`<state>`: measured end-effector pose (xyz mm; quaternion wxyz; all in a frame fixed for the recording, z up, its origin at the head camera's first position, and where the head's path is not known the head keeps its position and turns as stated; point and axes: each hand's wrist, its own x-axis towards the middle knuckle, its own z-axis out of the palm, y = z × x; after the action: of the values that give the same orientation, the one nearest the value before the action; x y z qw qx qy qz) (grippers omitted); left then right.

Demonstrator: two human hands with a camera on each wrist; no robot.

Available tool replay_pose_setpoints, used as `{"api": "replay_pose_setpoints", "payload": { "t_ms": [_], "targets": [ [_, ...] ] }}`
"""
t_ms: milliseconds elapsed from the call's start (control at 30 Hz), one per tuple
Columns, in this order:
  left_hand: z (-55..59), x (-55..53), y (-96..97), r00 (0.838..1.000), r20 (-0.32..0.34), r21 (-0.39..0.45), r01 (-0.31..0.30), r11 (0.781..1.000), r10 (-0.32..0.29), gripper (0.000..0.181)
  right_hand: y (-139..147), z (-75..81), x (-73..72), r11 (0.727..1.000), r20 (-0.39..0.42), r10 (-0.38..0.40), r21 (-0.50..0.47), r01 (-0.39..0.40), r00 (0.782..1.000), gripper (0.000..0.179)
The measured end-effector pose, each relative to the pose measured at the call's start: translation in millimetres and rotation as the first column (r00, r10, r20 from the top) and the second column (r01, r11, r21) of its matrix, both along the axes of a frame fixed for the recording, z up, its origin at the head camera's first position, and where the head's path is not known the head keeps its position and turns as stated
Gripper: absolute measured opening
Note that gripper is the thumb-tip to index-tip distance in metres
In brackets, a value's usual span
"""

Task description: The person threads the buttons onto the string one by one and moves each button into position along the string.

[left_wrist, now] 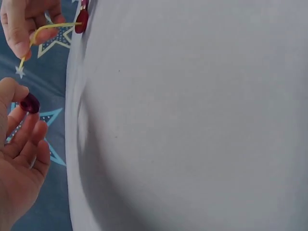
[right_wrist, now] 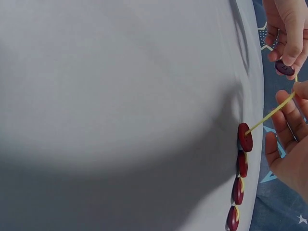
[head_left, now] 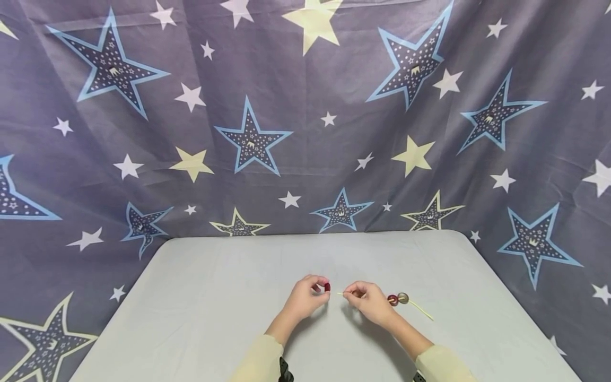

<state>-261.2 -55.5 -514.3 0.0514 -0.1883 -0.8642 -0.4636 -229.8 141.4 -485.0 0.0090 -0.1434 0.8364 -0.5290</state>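
Note:
My left hand (head_left: 302, 300) pinches a dark red button (head_left: 327, 287) between thumb and fingertips. In the right wrist view the face of this button (right_wrist: 285, 68) shows small holes. Just to the right, my right hand (head_left: 374, 306) pinches a yellow cord (right_wrist: 269, 115) close to its tip, which points at the button. A short gap parts the cord tip from the button in the head view. From the right hand the cord runs to several threaded red buttons (right_wrist: 245, 137) in a row. A brownish button (head_left: 403, 298) is also on the string, beside a red one (head_left: 392, 300).
A white-covered table (head_left: 215, 286) lies under both hands. The cord's other end (head_left: 425, 312) trails to the right past the threaded buttons. Behind the table hangs a grey curtain (head_left: 305, 196) printed with stars.

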Motion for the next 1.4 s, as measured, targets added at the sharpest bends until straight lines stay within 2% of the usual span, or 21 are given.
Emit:
{"api": "replay_pose_setpoints", "payload": {
  "t_ms": [67, 167, 233, 300, 467, 567, 800, 1067, 1400],
  "targets": [
    [-3.5, 0.0, -0.7, 0.999, 0.042, 0.071, 0.013, 0.997, -0.016, 0.021, -3, 11.2, 5.9, 1.0, 0.01, -0.002, 0.011, 0.002, 1.0, 0.011],
    [-9.4, -0.8, -1.0, 0.993, 0.107, 0.18, 0.022, 0.983, -0.042, 0.025, -4, 18.2, 10.0, 1.0, 0.015, 0.008, 0.021, -0.008, 1.0, 0.011],
    [-10.1, 0.3, -0.9, 0.987, 0.149, 0.237, 0.02, 0.971, -0.057, 0.027, -3, 16.7, 9.0, 1.0, 0.023, 0.01, 0.028, -0.011, 1.0, 0.012],
    [-6.3, 3.8, -0.9, 0.98, 0.187, 0.273, 0.013, 0.962, -0.066, 0.029, -3, 10.7, 5.8, 0.999, 0.02, 0.011, 0.031, -0.012, 1.0, 0.013],
    [14.1, 18.1, -1.0, 0.962, 0.25, 0.326, 0.022, 0.945, -0.108, 0.031, 1, -11.8, -6.4, 0.999, 0.004, 0.0, 0.035, 0.0, 1.0, 0.014],
    [19.5, 23.0, -1.1, 0.954, 0.268, 0.351, 0.037, 0.936, -0.138, 0.032, 3, -18.8, -10.1, 0.999, 0.005, -0.004, 0.041, 0.003, 1.0, 0.016],
    [12.5, 22.4, -1.4, 0.939, 0.297, 0.395, 0.045, 0.918, -0.174, 0.033, 3, -19.2, -11.2, 0.998, 0.005, -0.017, 0.054, 0.017, 1.0, 0.017],
    [11.0, 22.0, 2.7, 0.931, 0.31, 0.426, 0.046, 0.904, -0.194, 0.033, 0, -20.9, -11.9, 0.997, -0.022, -0.03, 0.076, 0.031, 0.999, 0.006],
    [12.1, 23.7, 7.5, 0.926, 0.311, 0.437, 0.062, 0.898, -0.215, 0.035, 0, -21.5, -12.5, 0.998, -0.028, -0.031, 0.06, 0.033, 0.999, 0.007]
  ]
}}
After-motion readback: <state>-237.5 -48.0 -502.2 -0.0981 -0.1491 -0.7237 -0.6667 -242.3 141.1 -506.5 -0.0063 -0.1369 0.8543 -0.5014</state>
